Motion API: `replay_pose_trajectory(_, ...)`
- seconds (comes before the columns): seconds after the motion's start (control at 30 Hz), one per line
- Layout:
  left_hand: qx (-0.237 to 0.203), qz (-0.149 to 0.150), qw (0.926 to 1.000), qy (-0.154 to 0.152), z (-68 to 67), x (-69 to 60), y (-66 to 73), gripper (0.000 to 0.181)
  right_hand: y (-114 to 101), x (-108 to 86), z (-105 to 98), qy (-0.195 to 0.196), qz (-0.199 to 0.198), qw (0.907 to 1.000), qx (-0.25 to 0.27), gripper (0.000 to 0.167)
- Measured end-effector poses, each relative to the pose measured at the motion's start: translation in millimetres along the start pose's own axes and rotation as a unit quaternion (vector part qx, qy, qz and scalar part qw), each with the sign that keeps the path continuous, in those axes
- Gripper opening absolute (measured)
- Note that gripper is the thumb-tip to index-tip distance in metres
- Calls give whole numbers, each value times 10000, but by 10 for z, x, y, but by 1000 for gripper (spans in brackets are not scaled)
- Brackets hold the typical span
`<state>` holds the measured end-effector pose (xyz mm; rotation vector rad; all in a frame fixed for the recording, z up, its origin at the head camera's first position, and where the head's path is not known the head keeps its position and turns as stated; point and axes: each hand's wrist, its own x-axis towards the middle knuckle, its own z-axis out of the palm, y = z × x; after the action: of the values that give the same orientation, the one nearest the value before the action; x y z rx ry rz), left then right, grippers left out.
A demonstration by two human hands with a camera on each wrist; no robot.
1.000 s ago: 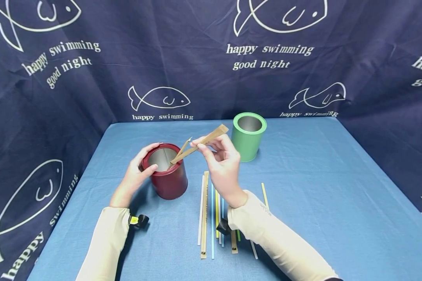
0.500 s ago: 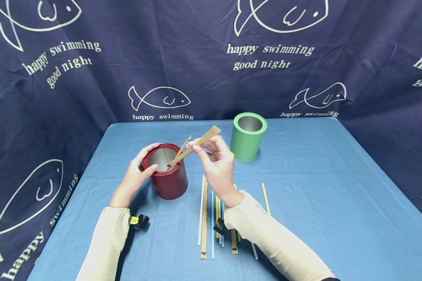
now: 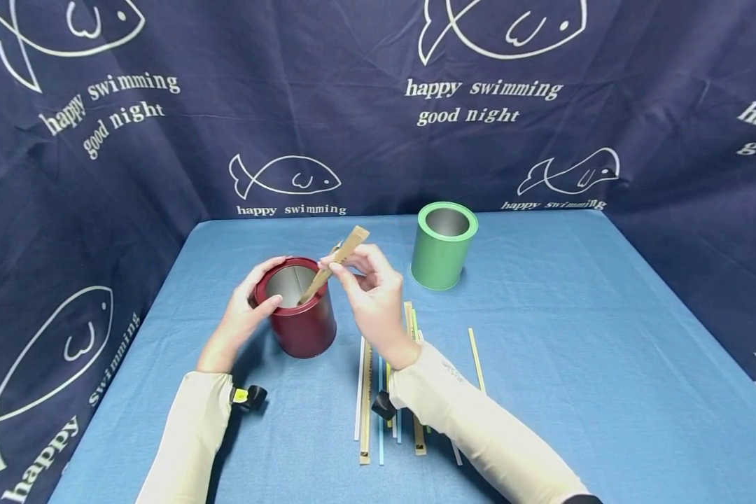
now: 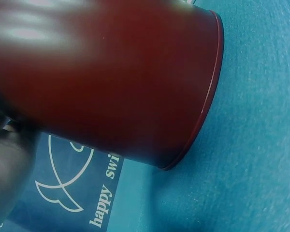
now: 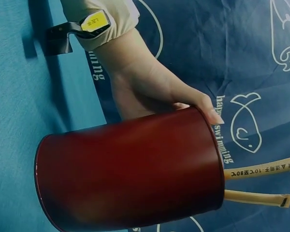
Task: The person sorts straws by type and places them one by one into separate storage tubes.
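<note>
My left hand point(image 3: 242, 315) grips the dark red can point(image 3: 304, 336) at its rim, thumb on the near side. In the right wrist view, that left hand point(image 5: 154, 87) lies along the can's far side. Pinched between thumb and fingers of my right hand point(image 3: 378, 297) is a brown paper-wrapped straw point(image 3: 353, 243), slanted with its lower end inside the can's mouth. A second paper-wrapped straw point(image 5: 258, 197) sticks out of the can beside it; in the head view it is mostly hidden behind the held one. The left wrist view shows mainly the can's wall point(image 4: 111, 77).
A green can point(image 3: 441, 262) stands upright farther back on the right. On the blue tablecloth point(image 3: 579, 364) lie several straws, including a paper-wrapped one point(image 3: 365, 413), a blue one point(image 3: 381, 427) and, apart to the right, a yellow one point(image 3: 476, 357). My right forearm covers some. Dark fish-print curtains point(image 3: 365, 140) surround the table.
My right hand has moved left toward the red can, and its straw now stands steeper, with the lower end still in the mouth. My left hand and the can have stayed put.
</note>
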<state>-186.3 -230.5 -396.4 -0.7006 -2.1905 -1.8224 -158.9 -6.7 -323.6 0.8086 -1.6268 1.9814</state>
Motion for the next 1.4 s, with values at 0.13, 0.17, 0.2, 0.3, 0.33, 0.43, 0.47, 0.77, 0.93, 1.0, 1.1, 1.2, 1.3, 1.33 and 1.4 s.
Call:
replay_pose_trajectory(0.13,-1,29,10000,25,4,0,17,58,50,-18,41,-43,-9,9998,-207,13)
replay_pose_trajectory(0.17,-1,33,10000,28,4,-1,17,58,60,-22,48,-50,-4,9997,-235,12)
replay_pose_trajectory(0.2,-2,37,10000,33,3,-1,17,58,71,-27,55,-55,1,9995,-298,12)
replay_pose_trajectory(0.3,2,31,10000,39,1,-4,12,58,89,-40,74,-76,75,9993,-364,12)
replay_pose_trajectory(0.33,5,24,10000,41,-1,-5,8,58,92,-42,80,-79,106,9993,-341,13)
replay_pose_trajectory(0.43,14,-10,10000,34,-4,-6,6,59,102,-49,92,-84,195,9992,-344,13)
replay_pose_trajectory(0.47,22,-24,10000,32,-4,-6,6,59,107,-50,95,-82,224,9991,-351,13)
replay_pose_trajectory(0.77,116,-110,9999,42,-6,-1,13,58,169,-68,130,-140,456,9970,-610,12)
replay_pose_trajectory(0.93,94,-98,9999,53,-3,-3,8,59,187,-80,151,-236,499,9961,-693,14)
replay_pose_trajectory(1.0,73,-74,9999,49,-2,-1,7,59,194,-82,158,-234,486,9958,-747,14)
replay_pose_trajectory(1.1,59,-63,9999,58,-3,1,4,59,207,-83,166,-245,472,9952,-824,13)
replay_pose_trajectory(1.2,28,-73,9999,68,-3,-3,4,59,228,-85,177,-312,505,9940,-918,15)
replay_pose_trajectory(1.3,14,-93,9999,66,-2,-6,8,59,252,-89,188,-390,607,9922,-1019,18)
replay_pose_trajectory(1.33,15,-75,10000,62,-2,-5,8,59,259,-91,189,-412,649,9915,-1046,19)
replay_pose_trajectory(1.4,14,-61,10000,51,-1,-6,9,59,273,-96,190,-448,723,9904,-1088,20)
